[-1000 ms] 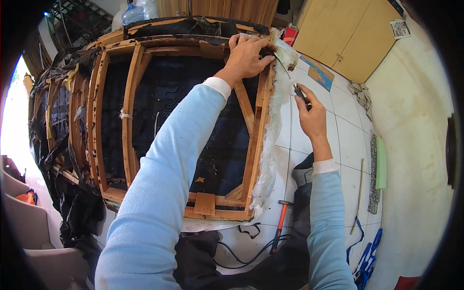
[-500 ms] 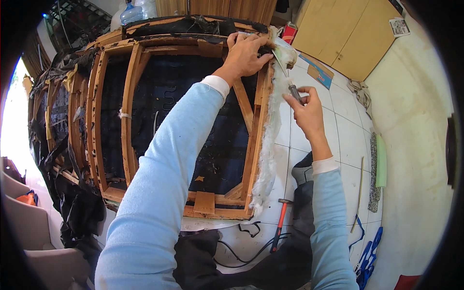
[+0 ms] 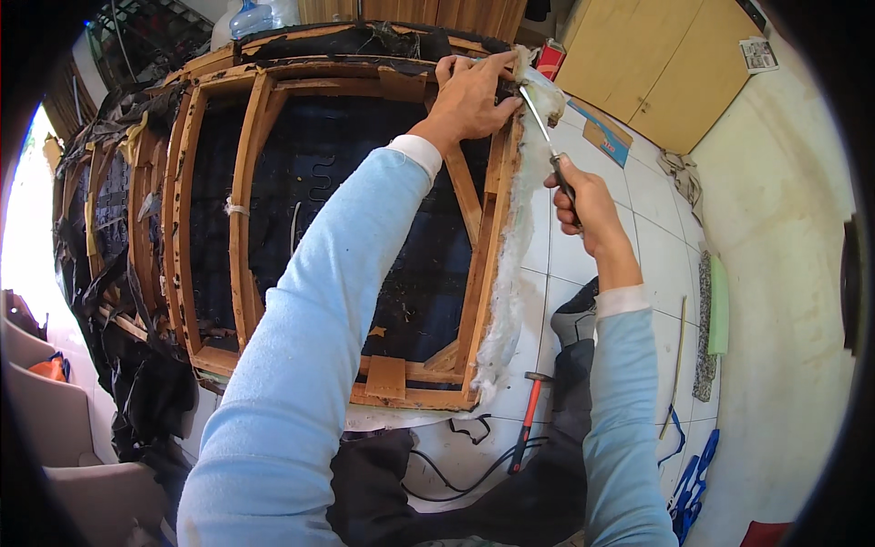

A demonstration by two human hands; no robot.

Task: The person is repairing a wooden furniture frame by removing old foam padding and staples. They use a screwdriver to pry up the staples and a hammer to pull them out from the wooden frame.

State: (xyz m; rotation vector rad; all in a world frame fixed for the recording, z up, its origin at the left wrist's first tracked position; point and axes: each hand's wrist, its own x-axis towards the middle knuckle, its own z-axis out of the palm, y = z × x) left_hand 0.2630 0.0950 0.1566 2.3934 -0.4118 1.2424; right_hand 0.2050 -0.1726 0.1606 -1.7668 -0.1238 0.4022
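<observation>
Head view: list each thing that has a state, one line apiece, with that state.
Left hand: pressed flat on the frame's top corner.
Right hand: shut on the screwdriver.
Screwdriver: tip at the top corner.
Wooden sofa frame: stripped bare, springs showing.
White padding: hanging loose along the right rail.
Hammer: lying on the floor, untouched.

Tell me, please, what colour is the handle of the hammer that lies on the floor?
The hammer has an orange-red handle, seen in the head view.
</observation>
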